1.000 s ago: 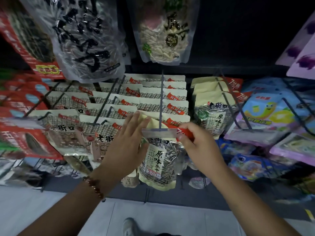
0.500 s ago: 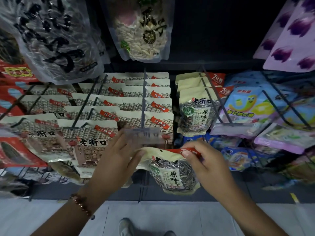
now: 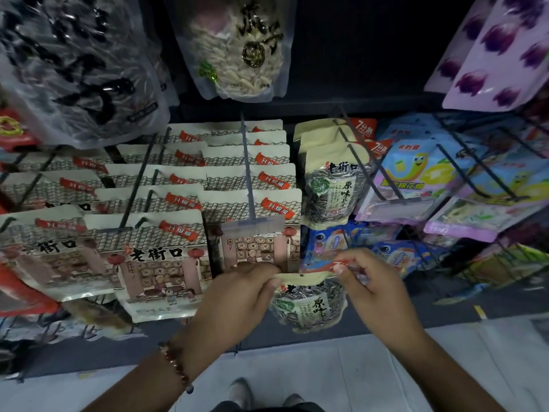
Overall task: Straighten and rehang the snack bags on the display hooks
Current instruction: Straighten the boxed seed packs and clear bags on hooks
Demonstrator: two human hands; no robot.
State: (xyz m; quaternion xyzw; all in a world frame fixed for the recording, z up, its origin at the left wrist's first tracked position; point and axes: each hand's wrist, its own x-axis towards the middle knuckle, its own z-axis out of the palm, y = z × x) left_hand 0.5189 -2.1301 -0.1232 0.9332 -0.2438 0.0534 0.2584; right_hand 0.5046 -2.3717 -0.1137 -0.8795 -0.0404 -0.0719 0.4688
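Beyond the fingers, rows of cream snack bags (image 3: 166,263) hang on dark display hooks (image 3: 248,171), and the nearest hook's clear price tag (image 3: 252,226) sits just above the knuckles. Both forearms reach in from below, angled towards each other, wrists bent slightly down. The left hand (image 3: 237,295) is curled, thumb and forefinger pinching the left end of a sunflower seed bag's (image 3: 309,307) cream top strip. The right hand (image 3: 374,281) pinches the strip's right end at its red corner, its other fingers tucked under. The bag hangs free between the two pinches, off any hook, its hang hole midway between the fingertips. A beaded bracelet (image 3: 176,367) circles the left wrist.
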